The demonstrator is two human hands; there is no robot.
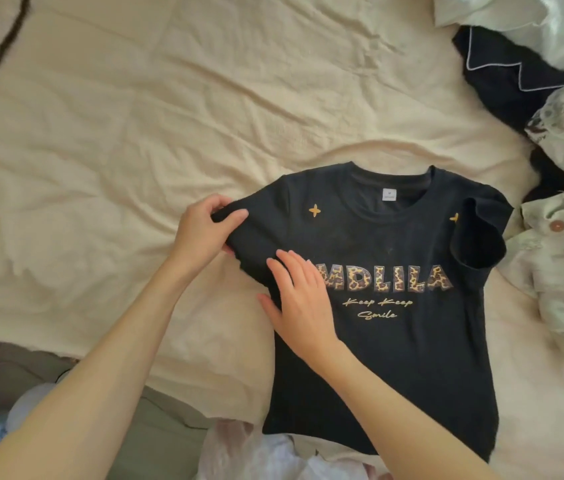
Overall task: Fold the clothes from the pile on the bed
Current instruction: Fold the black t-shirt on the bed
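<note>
While my left hand [204, 230] pinches the sleeve at nine o'clock of the tee [394, 341], my right hand [299, 303] lies flat on its chest, fingers straight. The tee lies face-up on the bed [135, 133], with the pile [561, 202] at its three o'clock.

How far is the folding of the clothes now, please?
Done: the black printed T-shirt is laid face up on the cream bedsheet. No folded garment is in view. In hand: the left hand has a grip on its sleeve, and the right hand presses flat on the chest. Left: the unfolded pile of dark and pale clothes on the right.
</note>
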